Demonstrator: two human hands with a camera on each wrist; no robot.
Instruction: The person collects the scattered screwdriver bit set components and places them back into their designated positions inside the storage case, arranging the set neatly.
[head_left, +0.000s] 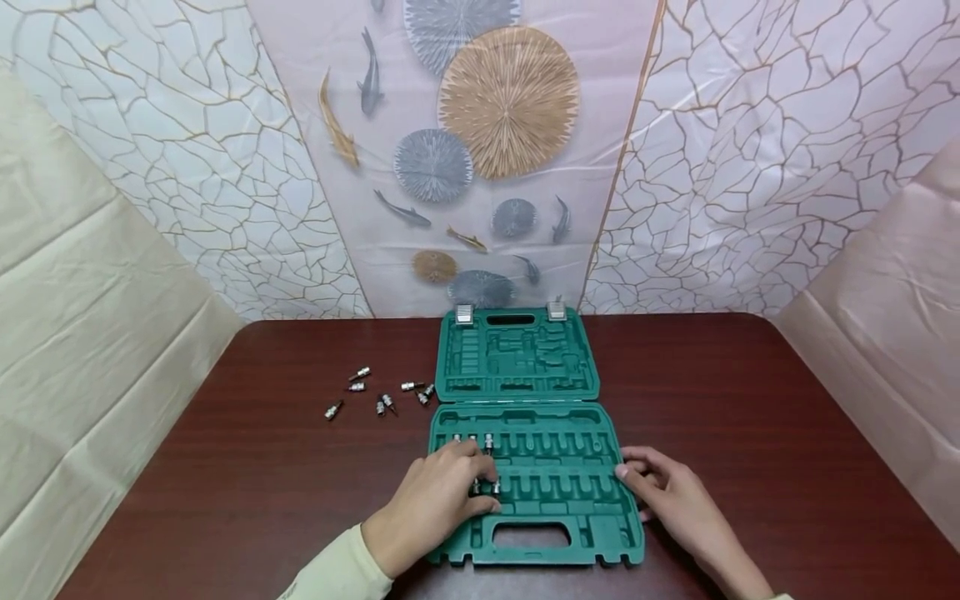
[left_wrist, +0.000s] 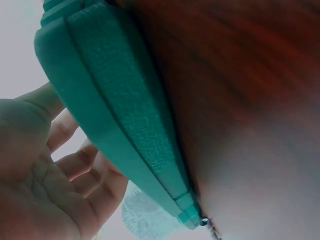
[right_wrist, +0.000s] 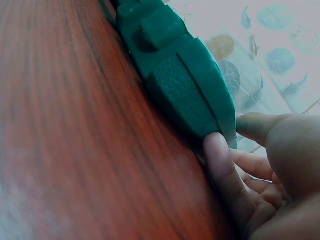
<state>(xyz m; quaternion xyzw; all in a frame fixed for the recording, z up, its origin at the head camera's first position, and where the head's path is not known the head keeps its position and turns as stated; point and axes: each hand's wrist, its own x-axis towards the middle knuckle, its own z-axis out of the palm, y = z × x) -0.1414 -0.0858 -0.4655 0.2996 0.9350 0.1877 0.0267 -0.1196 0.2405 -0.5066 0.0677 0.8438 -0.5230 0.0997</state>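
Observation:
A green plastic socket-set case [head_left: 558,508] lies unfolded on the table, its moulded lid [head_left: 517,392] spread flat behind the base. Over the left part of the base, my left hand [head_left: 442,492] reaches with bent, spread fingers; its fingertips touch or hover at the small silver bit sockets [head_left: 489,442] in the slots. The hand covers part of those slots. In the left wrist view, the fingers [left_wrist: 100,187] reach past the case's side wall. At the base's right edge, my right hand [head_left: 667,492] grips the rim, its thumb on top and a finger [right_wrist: 218,150] against the side wall.
Several loose bit sockets [head_left: 357,387] lie scattered on the dark red-brown table [head_left: 262,467], left of the lid. A patterned backdrop [head_left: 480,208] stands behind the table, with pale cloth [head_left: 75,292] on both sides.

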